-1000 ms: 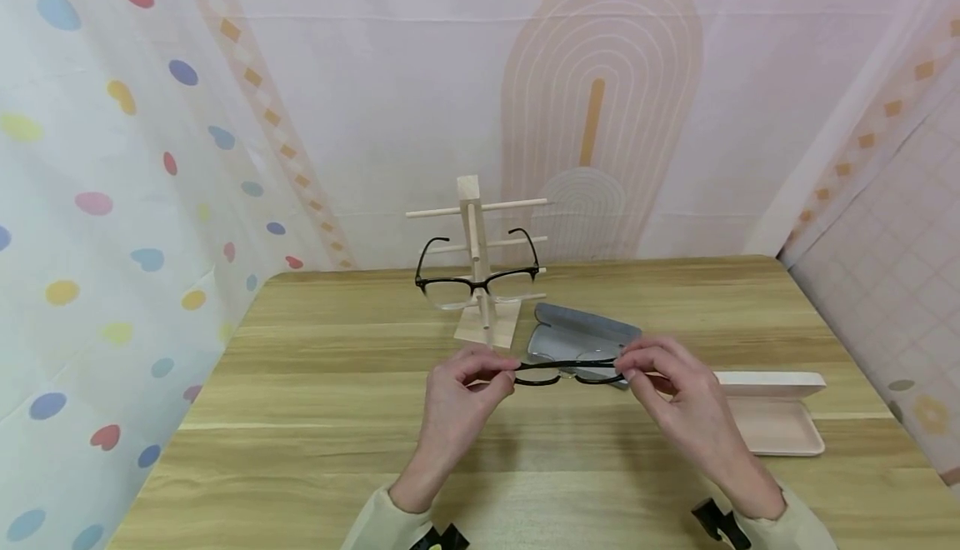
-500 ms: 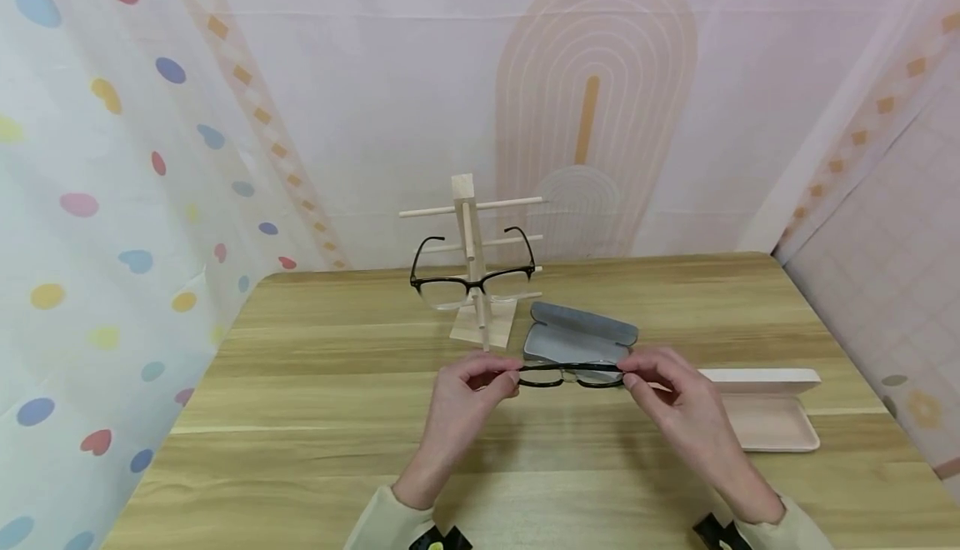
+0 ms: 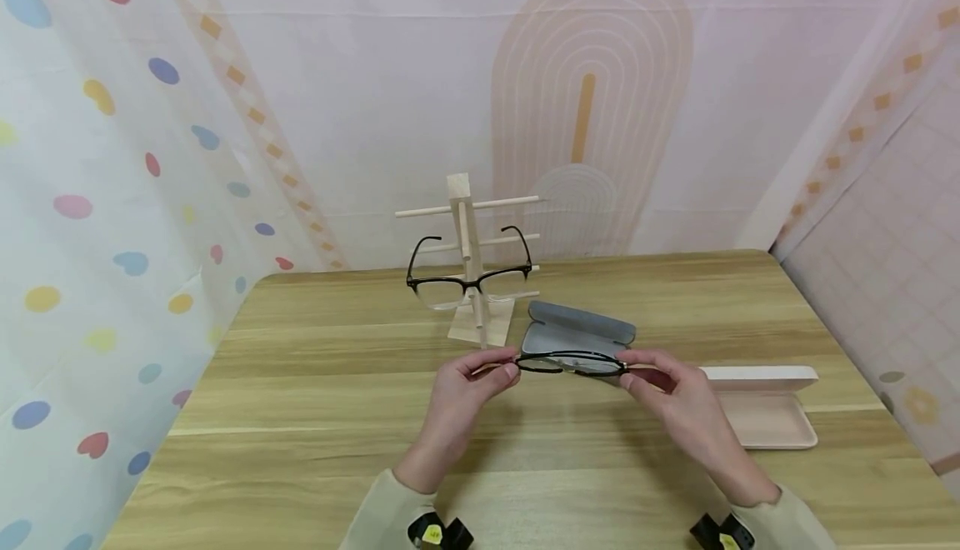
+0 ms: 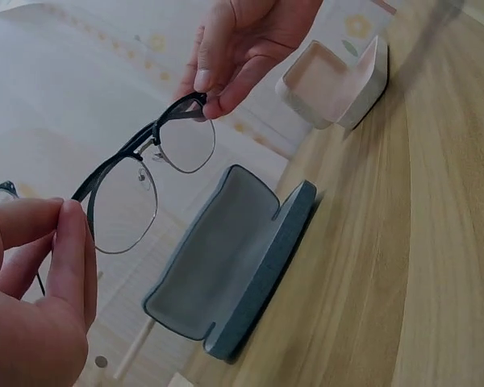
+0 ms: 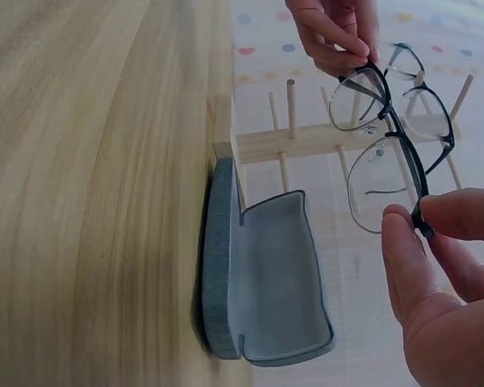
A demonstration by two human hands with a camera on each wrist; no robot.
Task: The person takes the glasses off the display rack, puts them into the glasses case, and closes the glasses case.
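A pair of eyeglasses (image 3: 570,354) with black brows and thin metal lower rims is held up between both hands above the table. My left hand (image 3: 461,400) pinches its left end between thumb and fingers, and my right hand (image 3: 682,404) pinches the right end likewise. Just behind, overlapped by the lenses in the head view, lies an opened grey glasses case (image 5: 278,282), its inside bare in the right wrist view. A second pair of black-topped eyeglasses (image 3: 471,285) hangs on the wooden display stand (image 3: 460,187), temples pointing up and back.
To the right of my right hand sits an opened pale pink glasses case (image 3: 772,421). The wooden table (image 3: 315,417) ends at a patterned cloth backdrop (image 3: 375,117) behind the stand. Thin pegs (image 3: 510,200) stick out from the stand on both sides.
The held eyeglasses have tipped a little and risen slightly, so more of the lenses shows in the head view. Both hands keep their pinch. The head view has shifted slightly.
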